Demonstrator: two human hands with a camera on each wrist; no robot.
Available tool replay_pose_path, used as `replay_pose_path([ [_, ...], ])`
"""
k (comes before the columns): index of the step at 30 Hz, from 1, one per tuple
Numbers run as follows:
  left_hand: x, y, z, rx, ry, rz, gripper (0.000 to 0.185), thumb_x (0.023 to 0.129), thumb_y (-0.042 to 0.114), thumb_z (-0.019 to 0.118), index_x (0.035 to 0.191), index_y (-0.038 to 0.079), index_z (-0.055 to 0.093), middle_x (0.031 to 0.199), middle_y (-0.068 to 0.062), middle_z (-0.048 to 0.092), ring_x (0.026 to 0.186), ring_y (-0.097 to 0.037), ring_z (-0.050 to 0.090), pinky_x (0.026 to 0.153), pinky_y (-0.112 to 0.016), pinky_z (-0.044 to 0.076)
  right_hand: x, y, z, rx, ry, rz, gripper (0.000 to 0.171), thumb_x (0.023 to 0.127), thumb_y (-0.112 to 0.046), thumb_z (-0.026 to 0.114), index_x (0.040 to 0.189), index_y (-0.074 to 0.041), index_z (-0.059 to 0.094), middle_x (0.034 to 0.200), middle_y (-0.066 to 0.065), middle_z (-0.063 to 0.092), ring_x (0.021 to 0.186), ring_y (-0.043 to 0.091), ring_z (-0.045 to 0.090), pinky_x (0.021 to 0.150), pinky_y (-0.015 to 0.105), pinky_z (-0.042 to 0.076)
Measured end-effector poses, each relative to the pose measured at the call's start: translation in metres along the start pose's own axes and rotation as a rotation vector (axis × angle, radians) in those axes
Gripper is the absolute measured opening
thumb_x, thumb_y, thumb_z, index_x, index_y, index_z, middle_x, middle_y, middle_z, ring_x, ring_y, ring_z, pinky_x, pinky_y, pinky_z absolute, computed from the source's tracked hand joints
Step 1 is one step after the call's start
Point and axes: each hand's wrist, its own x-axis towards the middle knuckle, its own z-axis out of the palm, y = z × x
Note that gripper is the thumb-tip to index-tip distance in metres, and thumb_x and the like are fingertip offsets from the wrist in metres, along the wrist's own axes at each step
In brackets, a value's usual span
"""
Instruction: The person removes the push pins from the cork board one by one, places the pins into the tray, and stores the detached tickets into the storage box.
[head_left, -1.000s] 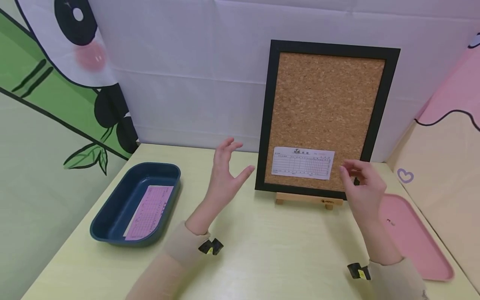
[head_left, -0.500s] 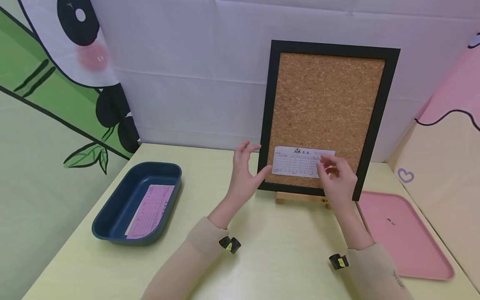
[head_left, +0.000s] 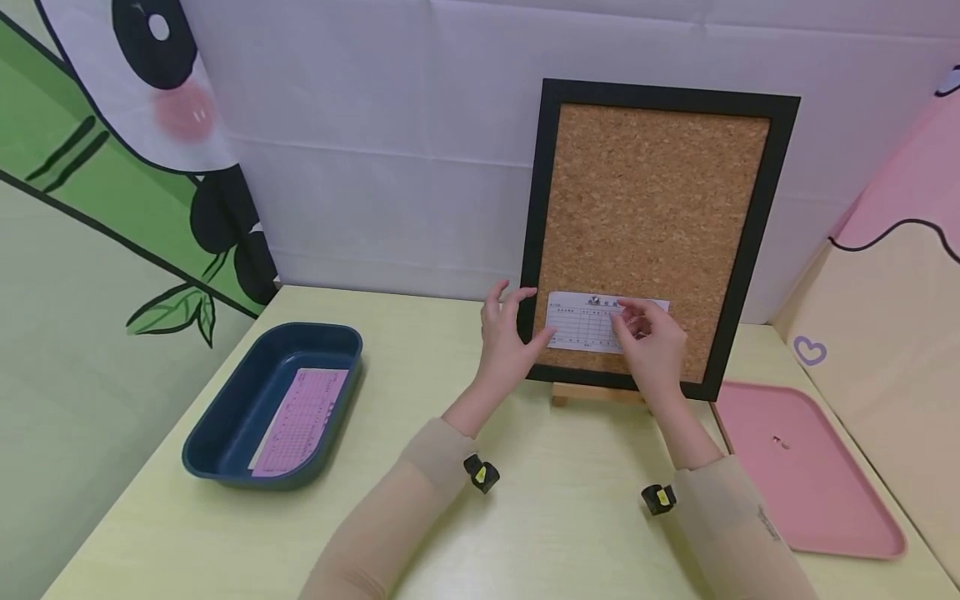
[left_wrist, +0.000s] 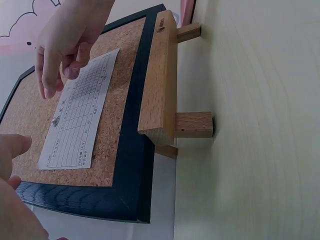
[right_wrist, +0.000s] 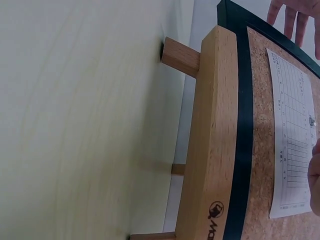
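A black-framed cork board stands upright on a small wooden easel at the back of the table. A white printed form is fixed low on the cork by a pin at its top middle. My left hand rests at the frame's left edge, fingers straight, with the thumb touching the form's lower left corner. My right hand lies over the form's right half, fingers loosely bent and holding nothing, its tips just right of the pin. The left wrist view shows the form with the right hand on its far end.
A dark blue tray holding a pink form sits at the left of the table. A flat pink tray with a few tiny bits on it lies at the right. White wall behind; painted panels stand at both sides.
Both hands have moved in to the board. The left went from open air to the frame's left edge; the right slid leftward from the lower right corner onto the form.
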Motion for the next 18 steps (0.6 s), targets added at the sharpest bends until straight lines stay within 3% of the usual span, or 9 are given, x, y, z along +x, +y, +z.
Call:
replay_pose_path([
  [9,0.003,-0.001,0.009,0.024,-0.005,0.006,0.057,0.084,0.027,0.073,0.132,0.019,0.044,0.152,-0.012,0.015,0.135,-0.035,0.022,0.102,-0.057,0.029,0.011,0.000,0.012,-0.023,-0.078,-0.037,0.018,0.083,-0.010,0.071,0.099,-0.003,0.068,0.075,0.008,0.064,0.059,0.014,0.055,0.054,0.008,0.037],
  [18,0.007,-0.001,0.015,0.040,-0.012,0.007,0.057,0.084,0.026,0.073,0.132,0.019,0.044,0.152,-0.017,0.014,0.136,-0.033,0.020,0.103,-0.056,0.026,0.015,0.001,0.019,-0.073,-0.099,-0.065,0.019,0.083,-0.011,0.072,0.099,-0.003,0.067,0.071,0.009,0.065,0.057,0.017,0.058,0.054,0.010,0.040],
])
